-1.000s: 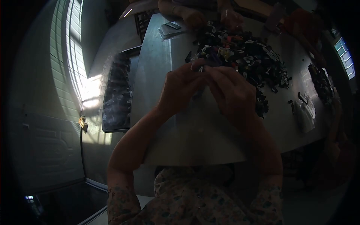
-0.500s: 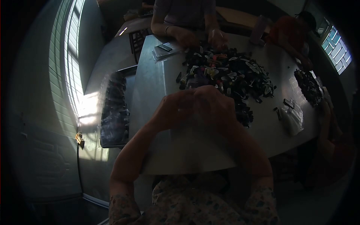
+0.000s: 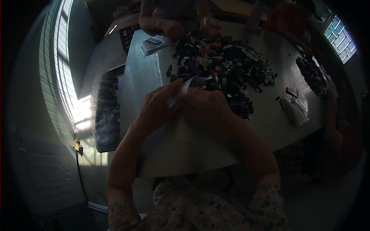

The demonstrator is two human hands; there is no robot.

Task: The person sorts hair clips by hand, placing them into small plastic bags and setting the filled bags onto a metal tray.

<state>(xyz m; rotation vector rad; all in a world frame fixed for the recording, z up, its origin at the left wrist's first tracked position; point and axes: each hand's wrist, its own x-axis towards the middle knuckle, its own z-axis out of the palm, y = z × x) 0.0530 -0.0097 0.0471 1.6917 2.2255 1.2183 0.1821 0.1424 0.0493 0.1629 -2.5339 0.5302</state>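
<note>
A small clear plastic bag (image 3: pixel 186 85) catches the light between my two hands, just above the near edge of a heap of clips. My left hand (image 3: pixel 158 106) pinches it from the left with thumb and fingers. From the other side my right hand (image 3: pixel 206 103) is closed against the bag, its fingertips partly hidden. Whatever the bag contains is too dark to make out. Beyond my fingers spreads the heap of mostly dark clips (image 3: pixel 227 65), which look like snap hair clips, a few of them red, white or yellow.
Flat clear bags (image 3: pixel 154 45) lie at the table's far left, and more bags (image 3: pixel 298 109) lie on the right. A black tray (image 3: pixel 108 149) of dark packets stands left of the table (image 3: pixel 140 84). One person (image 3: pixel 173 29) works opposite; others sit right, beside a smaller pile (image 3: pixel 311 77).
My hands have shifted slightly left and turned, so the clear bag now shows between them. The whole view has swung, moving the table and heap up and left in the picture.
</note>
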